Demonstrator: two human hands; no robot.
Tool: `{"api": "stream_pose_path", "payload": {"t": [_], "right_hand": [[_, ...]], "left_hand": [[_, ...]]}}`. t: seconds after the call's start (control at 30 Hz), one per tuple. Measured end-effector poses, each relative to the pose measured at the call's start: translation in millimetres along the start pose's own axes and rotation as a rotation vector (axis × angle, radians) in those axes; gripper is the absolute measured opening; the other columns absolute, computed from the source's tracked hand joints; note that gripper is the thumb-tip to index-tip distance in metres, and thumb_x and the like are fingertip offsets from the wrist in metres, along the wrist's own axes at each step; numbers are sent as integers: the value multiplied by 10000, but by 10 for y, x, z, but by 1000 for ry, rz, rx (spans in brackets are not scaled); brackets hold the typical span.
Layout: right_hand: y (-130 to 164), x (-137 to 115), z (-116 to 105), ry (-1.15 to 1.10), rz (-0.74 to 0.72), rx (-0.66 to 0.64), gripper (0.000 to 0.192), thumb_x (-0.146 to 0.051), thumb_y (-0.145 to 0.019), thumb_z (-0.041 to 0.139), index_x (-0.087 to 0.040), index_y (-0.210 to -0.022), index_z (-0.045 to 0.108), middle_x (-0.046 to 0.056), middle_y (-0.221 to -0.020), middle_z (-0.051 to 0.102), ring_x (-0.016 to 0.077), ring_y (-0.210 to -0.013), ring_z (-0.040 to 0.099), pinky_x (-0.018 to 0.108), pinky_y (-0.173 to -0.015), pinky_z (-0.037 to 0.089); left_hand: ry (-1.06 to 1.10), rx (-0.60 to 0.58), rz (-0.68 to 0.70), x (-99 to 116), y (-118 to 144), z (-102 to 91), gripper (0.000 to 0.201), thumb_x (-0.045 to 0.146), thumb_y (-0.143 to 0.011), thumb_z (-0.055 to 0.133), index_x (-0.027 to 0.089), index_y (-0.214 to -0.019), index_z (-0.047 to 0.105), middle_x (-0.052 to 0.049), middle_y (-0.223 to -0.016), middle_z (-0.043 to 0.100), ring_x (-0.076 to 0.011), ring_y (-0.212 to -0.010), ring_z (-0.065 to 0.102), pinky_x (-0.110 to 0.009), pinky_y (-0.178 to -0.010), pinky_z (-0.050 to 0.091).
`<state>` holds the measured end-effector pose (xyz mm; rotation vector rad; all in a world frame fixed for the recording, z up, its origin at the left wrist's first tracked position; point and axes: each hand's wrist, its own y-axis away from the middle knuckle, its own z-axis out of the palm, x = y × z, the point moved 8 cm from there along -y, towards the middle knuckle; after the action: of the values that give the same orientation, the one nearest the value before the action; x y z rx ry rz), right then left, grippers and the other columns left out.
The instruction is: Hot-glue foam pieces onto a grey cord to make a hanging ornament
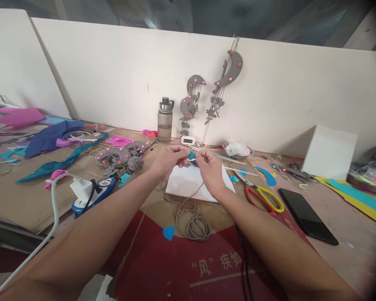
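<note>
Both my hands are raised over a white sheet (188,188), pinching a small blue cutout (191,156) between them. My left hand (172,160) grips its left side, my right hand (209,165) its right side; the fingers cover most of its outline. Grey yarn (198,225) lies coiled below the sheet, and one strand runs up toward my right hand. A blue heart cutout (168,233) rests on the red cardboard (156,267) nearer me. Right of the sheet lies a blue flower-shaped cutout (234,179).
Red-and-yellow scissors (265,200) and a black phone (307,215) lie at the right. A water bottle (165,121) stands at the back, near grey moon-shaped hangings (233,69) on the white board. On the left are a power strip (95,194) and a grey felt piece with yarn (120,156).
</note>
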<state>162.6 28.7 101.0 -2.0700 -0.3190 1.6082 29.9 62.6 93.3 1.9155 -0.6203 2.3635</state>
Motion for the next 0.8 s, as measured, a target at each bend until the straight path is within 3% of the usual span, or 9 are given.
{"api": "stream_pose_path", "payload": {"t": [0.27, 0.53, 0.8], "right_hand": [[-28, 42, -23, 9, 0, 24, 146, -328, -780, 520, -193, -765, 571, -22, -682, 563, 116, -610, 463, 255, -621, 381], [-7, 21, -18, 34, -10, 21, 150, -336, -780, 520, -195, -761, 568, -19, -678, 566, 119, -604, 467, 256, -620, 388], [23, 7, 29, 34, -17, 0, 154, -342, -775, 525, -193, -758, 558, -21, -675, 543, 118, -613, 462, 252, -601, 369]], "left_hand": [[-19, -38, 1, -2, -10, -8, 265, 312, -711, 730, 93, -850, 676, -48, -668, 668, -110, -586, 617, -273, -649, 530], [-192, 37, 56, 131, 38, 4, 174, 261, -739, 669, 98, -796, 650, -38, -614, 655, -110, -528, 608, -263, -568, 538], [-244, 67, 34, 127, 32, -23, 38, 145, -712, 597, 118, -692, 616, 14, -507, 569, -64, -438, 491, -195, -448, 412]]}}
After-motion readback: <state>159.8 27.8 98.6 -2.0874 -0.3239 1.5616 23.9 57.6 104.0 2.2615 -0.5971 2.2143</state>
